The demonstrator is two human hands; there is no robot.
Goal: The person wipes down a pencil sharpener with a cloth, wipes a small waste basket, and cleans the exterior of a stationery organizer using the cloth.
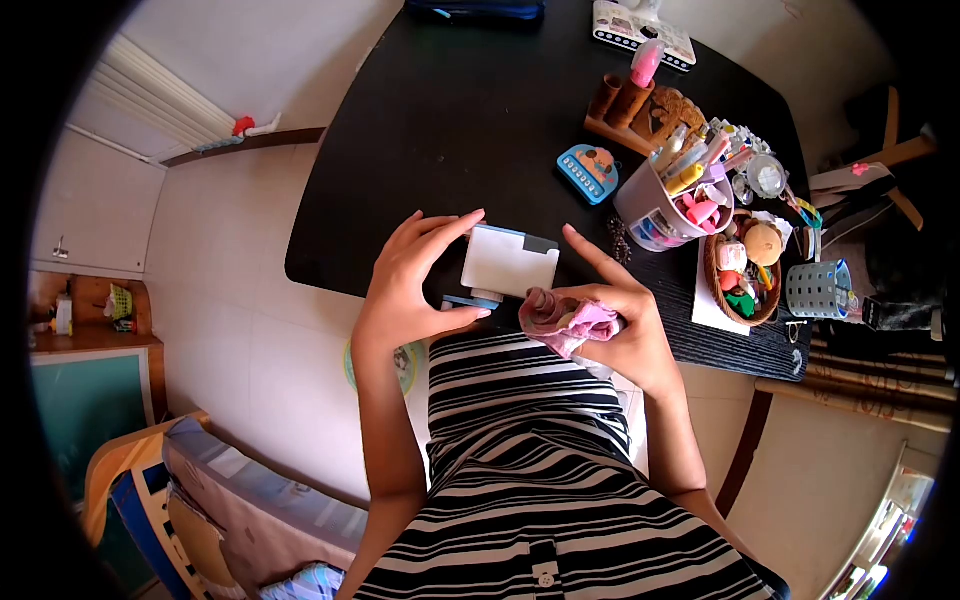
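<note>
My left hand (408, 275) grips a small white rectangular panel (508, 260) with a grey upper corner strip. The fingers are at the panel's top left edge, and the thumb is by the blue base (470, 303) beneath it. A short round joint appears to link panel and base. In my right hand (625, 325) is a crumpled pink cloth (565, 322), bunched just below the panel's right corner. My right index finger points up past the panel, apart from it. Both hands are over the front edge of the black table (440, 150).
Right of the hands stand a pen holder (655, 215) full of pens, a wicker basket (712, 270) of small toys and a blue perforated basket (818, 290). A blue toy keyboard (588, 173) lies ahead. Farther back are a wooden holder (630, 105) and a white device (645, 35).
</note>
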